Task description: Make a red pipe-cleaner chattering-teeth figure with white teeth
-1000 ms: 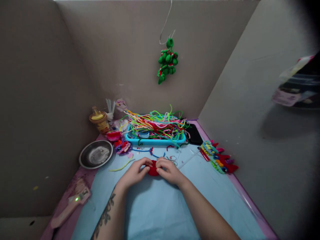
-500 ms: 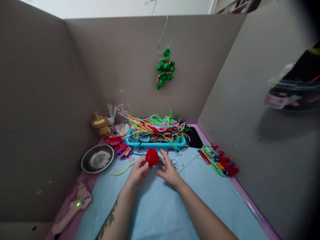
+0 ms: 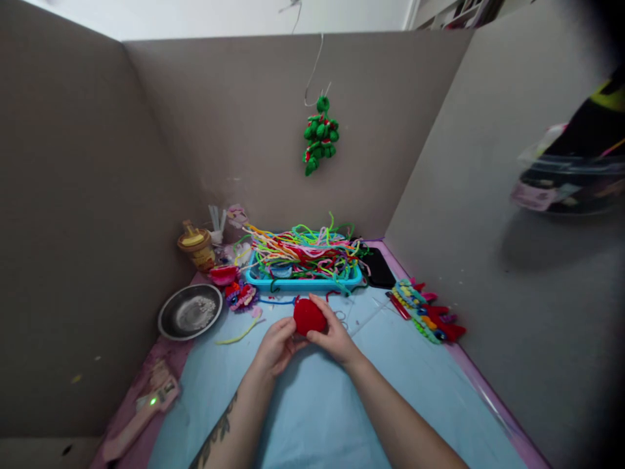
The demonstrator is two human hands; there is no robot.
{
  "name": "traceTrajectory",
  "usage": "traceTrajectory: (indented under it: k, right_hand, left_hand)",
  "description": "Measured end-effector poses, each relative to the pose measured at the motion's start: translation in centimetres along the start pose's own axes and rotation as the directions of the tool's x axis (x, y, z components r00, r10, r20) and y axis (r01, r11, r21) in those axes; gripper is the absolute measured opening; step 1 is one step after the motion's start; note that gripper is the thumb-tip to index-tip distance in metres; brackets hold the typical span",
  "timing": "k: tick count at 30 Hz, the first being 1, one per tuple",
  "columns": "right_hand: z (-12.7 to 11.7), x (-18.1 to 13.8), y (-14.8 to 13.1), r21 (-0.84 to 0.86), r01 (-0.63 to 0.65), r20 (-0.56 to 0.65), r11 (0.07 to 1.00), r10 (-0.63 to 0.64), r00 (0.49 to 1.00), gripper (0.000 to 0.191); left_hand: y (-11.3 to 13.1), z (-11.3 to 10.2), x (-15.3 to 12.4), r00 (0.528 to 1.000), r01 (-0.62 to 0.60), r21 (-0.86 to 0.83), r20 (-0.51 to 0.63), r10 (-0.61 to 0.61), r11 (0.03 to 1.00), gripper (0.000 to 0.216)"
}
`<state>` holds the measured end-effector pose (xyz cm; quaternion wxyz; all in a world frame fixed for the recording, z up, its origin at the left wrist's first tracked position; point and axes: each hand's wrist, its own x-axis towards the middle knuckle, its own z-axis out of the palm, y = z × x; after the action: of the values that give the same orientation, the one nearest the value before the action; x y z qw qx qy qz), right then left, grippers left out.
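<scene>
Between my hands is a rounded red fuzzy piece (image 3: pixel 309 317), held a little above the light blue table cover (image 3: pixel 317 417). My left hand (image 3: pixel 279 342) grips it from the left and below, fingertips partly hidden under it. My right hand (image 3: pixel 336 333) closes on its right side, thumb in front and fingers over the top. A blue strand (image 3: pixel 277 301) lies just behind, to the left. Scissors (image 3: pixel 341 317) lie partly hidden behind my right hand.
A blue tray (image 3: pixel 303 284) heaped with coloured fuzzy strands stands behind. Left are a metal bowl (image 3: pixel 168 316) with small white bits and a lit glue gun (image 3: pixel 141 417). Colourful fuzzy pieces (image 3: pixel 430 312) and a black phone (image 3: pixel 378 268) lie right. A green fuzzy ornament (image 3: pixel 321 137) hangs above.
The red piece has shifted right and turned, showing a wider face. My right hand, earlier apart from it with fingers spread, has closed on it. My left hand has moved slightly right.
</scene>
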<state>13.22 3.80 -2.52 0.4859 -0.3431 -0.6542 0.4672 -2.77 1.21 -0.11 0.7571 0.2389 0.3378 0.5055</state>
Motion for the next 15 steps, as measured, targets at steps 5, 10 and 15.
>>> traceTrajectory:
  k: [5, 10, 15]
  right_hand:
    - [0.02, 0.08, -0.23, -0.064, 0.026, 0.038, 0.998, -0.024, 0.999, 0.064]
    - [-0.03, 0.2, 0.07, -0.086, 0.004, 0.032, 0.996, -0.001, 0.999, 0.065]
    - [0.08, 0.1, 0.11, -0.05, -0.006, 0.059, 0.999, 0.009, 0.998, 0.075]
  left_hand:
    - [-0.08, 0.44, 0.03, 0.999, -0.04, 0.017, -0.024, 0.04, 0.999, 0.027]
    - [-0.06, 0.45, 0.19, 0.996, -0.069, 0.015, -0.055, 0.069, 0.998, 0.025]
    - [-0.07, -0.35, 0.77, 0.994, -0.016, -0.048, -0.112, 0.011, 0.999, 0.026]
